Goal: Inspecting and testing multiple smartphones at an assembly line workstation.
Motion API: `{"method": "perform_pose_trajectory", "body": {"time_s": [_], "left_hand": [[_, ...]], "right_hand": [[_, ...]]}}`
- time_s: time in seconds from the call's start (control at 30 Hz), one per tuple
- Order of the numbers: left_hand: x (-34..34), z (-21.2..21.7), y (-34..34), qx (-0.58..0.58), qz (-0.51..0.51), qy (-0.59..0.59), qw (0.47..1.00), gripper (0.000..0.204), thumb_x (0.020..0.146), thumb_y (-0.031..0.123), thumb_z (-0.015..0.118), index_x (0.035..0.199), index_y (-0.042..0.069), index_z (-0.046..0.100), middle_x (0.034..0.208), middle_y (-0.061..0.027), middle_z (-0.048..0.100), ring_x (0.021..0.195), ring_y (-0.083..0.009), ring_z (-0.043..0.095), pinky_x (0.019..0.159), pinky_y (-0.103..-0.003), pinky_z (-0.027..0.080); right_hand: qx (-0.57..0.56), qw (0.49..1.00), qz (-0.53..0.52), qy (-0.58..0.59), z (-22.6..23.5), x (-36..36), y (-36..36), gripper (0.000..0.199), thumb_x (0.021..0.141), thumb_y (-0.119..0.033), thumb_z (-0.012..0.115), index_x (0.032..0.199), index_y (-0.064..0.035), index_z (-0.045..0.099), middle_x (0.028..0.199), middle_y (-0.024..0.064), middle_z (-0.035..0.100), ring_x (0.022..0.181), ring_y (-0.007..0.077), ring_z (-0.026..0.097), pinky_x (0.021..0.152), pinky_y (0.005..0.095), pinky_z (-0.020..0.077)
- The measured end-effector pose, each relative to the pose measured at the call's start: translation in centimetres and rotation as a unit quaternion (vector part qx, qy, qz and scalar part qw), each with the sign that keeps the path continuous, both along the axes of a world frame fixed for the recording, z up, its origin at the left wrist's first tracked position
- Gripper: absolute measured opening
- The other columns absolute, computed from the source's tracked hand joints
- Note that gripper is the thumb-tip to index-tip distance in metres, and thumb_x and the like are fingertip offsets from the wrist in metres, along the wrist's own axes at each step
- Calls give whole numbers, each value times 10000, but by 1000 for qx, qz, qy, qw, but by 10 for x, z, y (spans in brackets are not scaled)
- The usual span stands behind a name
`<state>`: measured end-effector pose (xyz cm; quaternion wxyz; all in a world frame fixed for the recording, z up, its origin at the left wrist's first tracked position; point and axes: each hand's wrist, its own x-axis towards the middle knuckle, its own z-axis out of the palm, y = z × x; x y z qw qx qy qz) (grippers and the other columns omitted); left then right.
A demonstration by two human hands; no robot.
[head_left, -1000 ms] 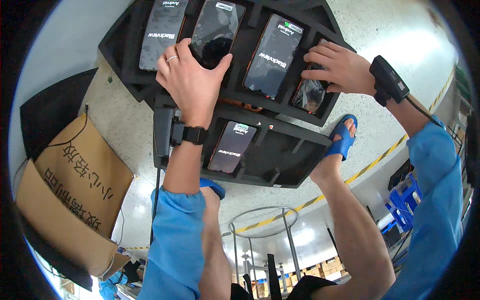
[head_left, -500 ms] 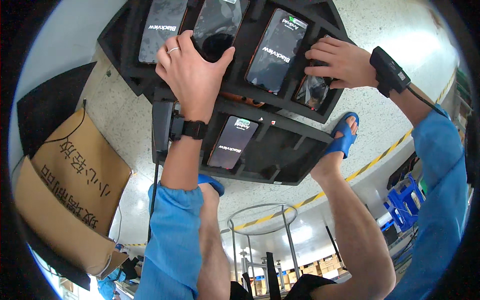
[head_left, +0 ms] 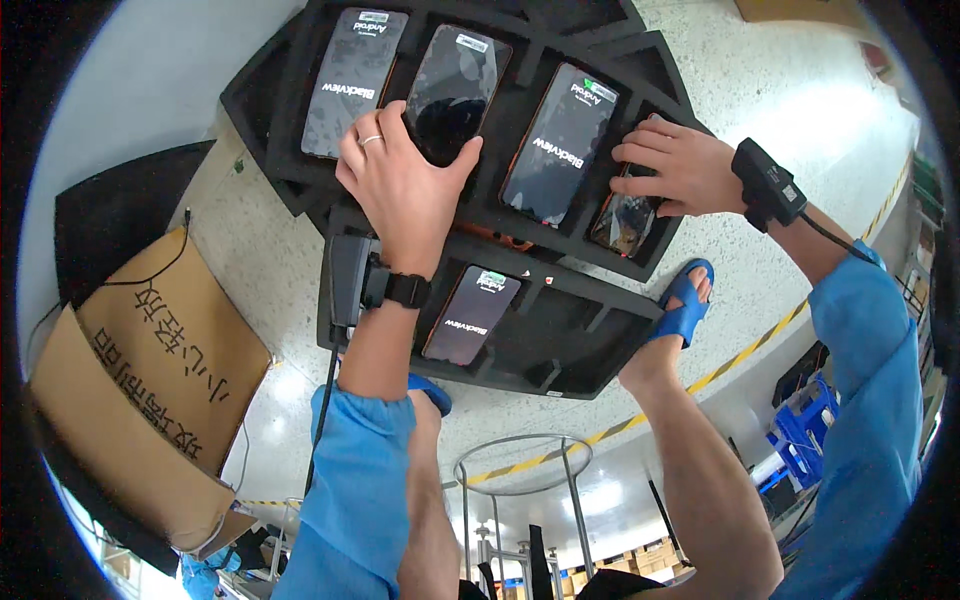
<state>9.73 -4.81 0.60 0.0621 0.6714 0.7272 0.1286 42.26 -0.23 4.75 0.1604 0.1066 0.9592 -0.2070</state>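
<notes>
Overhead, head view: one fisheye picture looking down at both hands over black foam trays on a speckled floor.
Left hand (head_left: 405,190): upper middle of the frame, a ring on one finger and a black watch at the wrist; its fingers (head_left: 362,150) are curled closed around the lower end of a dark phone.
Dark phone (head_left: 452,92): top centre, screen up, lying in the second slot of the upper tray, gripped by the left hand.
Right hand (head_left: 678,168): upper right, a black wrist device (head_left: 768,184) with a cable strapped on; its fingers (head_left: 640,160) are spread flat and pressing on a smaller phone, not clearly closed around it.
Smaller phone (head_left: 625,218): right end of the upper tray, glossy, half hidden under the right hand.
Upper tray (head_left: 290,100): black foam with slots, top of the frame; a grey phone (head_left: 352,68) sits in its leftmost slot and an orange-edged phone (head_left: 558,145) between the two hands.
Lower tray (head_left: 580,340): centre of the frame, partly under the upper one; one phone (head_left: 470,315) lies in its left slot.
Cardboard box (head_left: 150,370): lower left, brown, open.
Blue sandal (head_left: 685,300): right of centre, on the person's foot, touching the lower tray's corner.
Sleeves: blue, both forearms rising from the lower edge.
</notes>
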Motion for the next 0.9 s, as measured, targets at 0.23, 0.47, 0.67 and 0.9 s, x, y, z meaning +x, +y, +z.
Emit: {"method": "perform_pose_trajectory", "body": {"time_s": [0.23, 0.47, 0.67, 0.9], "left_hand": [[1, 2, 2, 5, -2, 2, 1000, 797, 705, 563, 812, 1263, 42, 578, 1263, -145, 565, 1264, -347, 436, 1055, -519, 351], [0, 2, 0, 6, -7, -10, 1000, 797, 704, 560, 816, 1257, 37, 582, 1256, -151, 569, 1251, -355, 444, 1045, -527, 360], [0, 1, 0, 8, -5, -14, 1000, 798, 693, 557, 825, 1247, 35, 589, 1253, -154, 574, 1252, -358, 446, 1039, -530, 363], [0, 0, 1, 10, -8, -12, 1000, 805, 688, 555, 829, 1251, 34, 585, 1240, -152, 581, 1252, -364, 447, 1038, -531, 365]], "right_hand": [[22, 1000, 5, 1, 1, 0, 2, 793, 604, -321, 884, 1305, -187, 540, 1342, 104, 504, 1264, 310, 483, 1098, 439, 384], [16, 1000, 3, 6, -1, -2, 1, 802, 585, -316, 891, 1297, -191, 544, 1338, 105, 503, 1257, 310, 486, 1093, 439, 386], [12, 1000, 1, 2, 1, -1, 1, 803, 582, -307, 892, 1297, -191, 547, 1338, 104, 499, 1259, 314, 484, 1087, 438, 389], [6, 1000, -1, -2, 2, -1, 2, 795, 587, -302, 891, 1297, -191, 550, 1340, 101, 498, 1265, 315, 479, 1097, 437, 382]]}}
